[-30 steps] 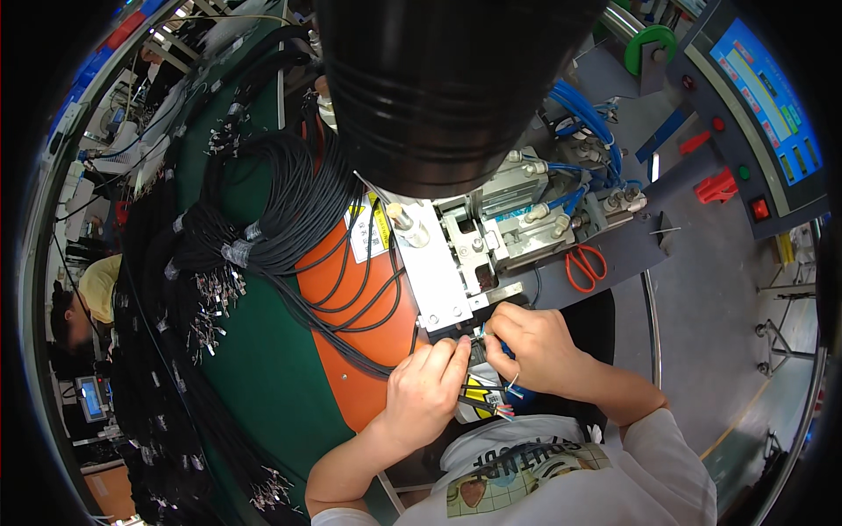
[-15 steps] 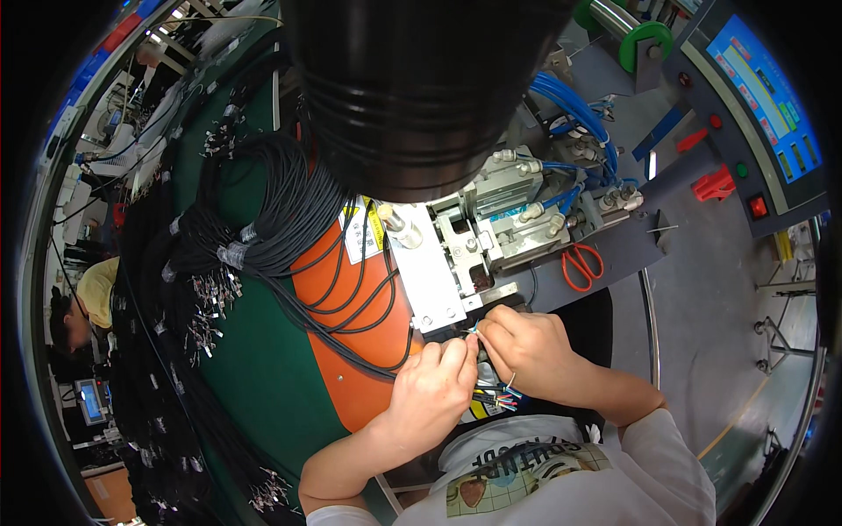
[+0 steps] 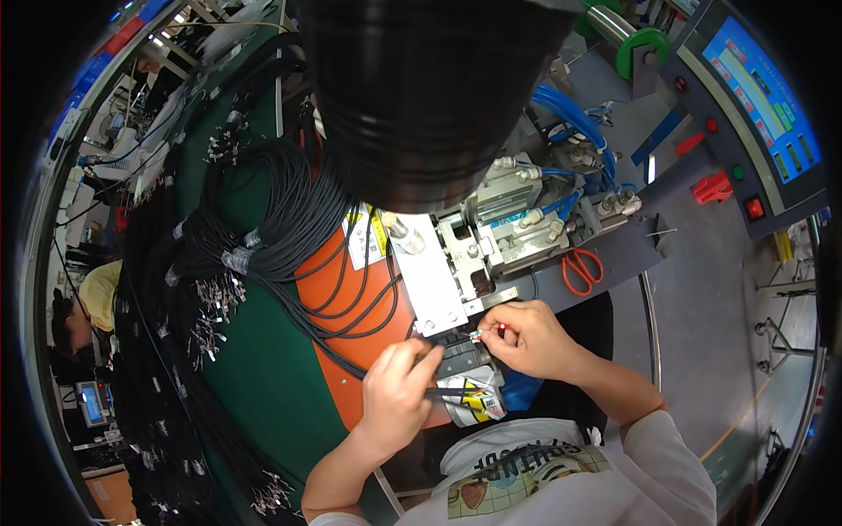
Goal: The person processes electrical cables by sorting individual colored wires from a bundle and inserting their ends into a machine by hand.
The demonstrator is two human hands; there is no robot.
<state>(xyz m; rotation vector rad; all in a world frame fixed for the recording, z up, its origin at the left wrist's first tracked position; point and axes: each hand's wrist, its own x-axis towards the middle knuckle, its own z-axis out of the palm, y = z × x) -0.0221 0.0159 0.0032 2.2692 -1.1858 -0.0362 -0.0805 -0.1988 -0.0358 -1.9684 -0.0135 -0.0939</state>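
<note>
My right hand (image 3: 531,340) is pinched at the lower edge of the machine's white metal plate (image 3: 430,280). Between its fingertips are thin wire ends (image 3: 476,336) with tiny light tips; a small red bit shows by the fingers. My left hand (image 3: 396,394) is curled over black cables (image 3: 456,394), whose ends come out to its right. Its grip is partly hidden. Below the plate, between my hands, sits a dark fixture block (image 3: 459,358). A white and yellow labelled piece (image 3: 478,399) lies under the cable ends.
A large black cylinder (image 3: 430,105) blocks the top middle. Looped black cables (image 3: 289,202) cross an orange panel (image 3: 342,351) and green mat (image 3: 263,377). Red-handled scissors (image 3: 581,271) lie right of the metal clamps (image 3: 526,237). A control screen (image 3: 763,96) stands far right.
My left hand has moved left and down, away from my right fingertips. The dark block and labelled piece now show more. The coloured cable ends have shifted left; my right hand stays near the plate.
</note>
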